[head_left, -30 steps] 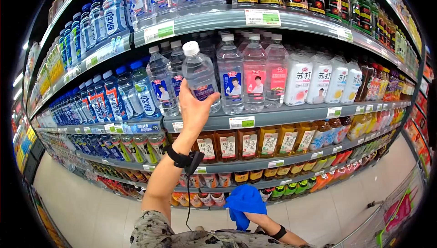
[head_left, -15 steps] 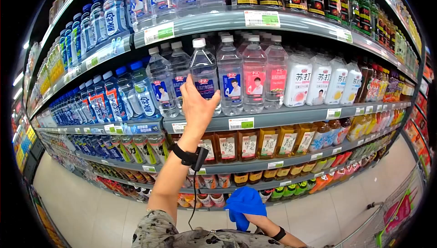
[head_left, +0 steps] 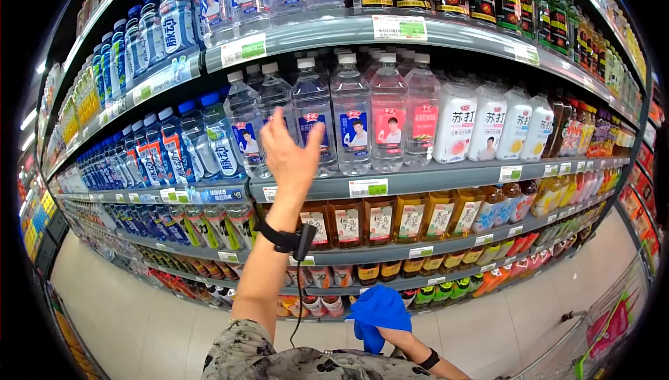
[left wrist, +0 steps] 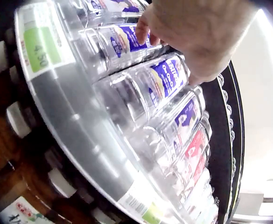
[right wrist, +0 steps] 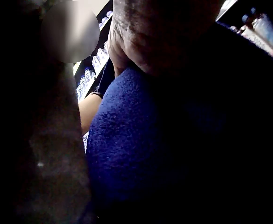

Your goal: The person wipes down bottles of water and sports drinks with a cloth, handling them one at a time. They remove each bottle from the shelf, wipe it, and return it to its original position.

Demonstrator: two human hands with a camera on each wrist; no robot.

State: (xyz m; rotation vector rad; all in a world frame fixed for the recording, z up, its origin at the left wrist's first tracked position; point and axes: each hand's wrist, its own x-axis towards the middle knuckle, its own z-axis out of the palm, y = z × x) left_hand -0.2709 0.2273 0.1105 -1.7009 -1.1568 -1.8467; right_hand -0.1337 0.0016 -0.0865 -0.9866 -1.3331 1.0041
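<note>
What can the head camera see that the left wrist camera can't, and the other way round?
Only head: the blue cloth, the floor and the blue-capped bottles.

Only left wrist: white caps on the brown bottles below.

Both: the left hand, clear bottles and price tags.

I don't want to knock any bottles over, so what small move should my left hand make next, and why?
Probably ease the left hand straight back from the shelf: it grips nothing, and the purple-labelled bottle behind its thumb stands upright in the row.
</note>
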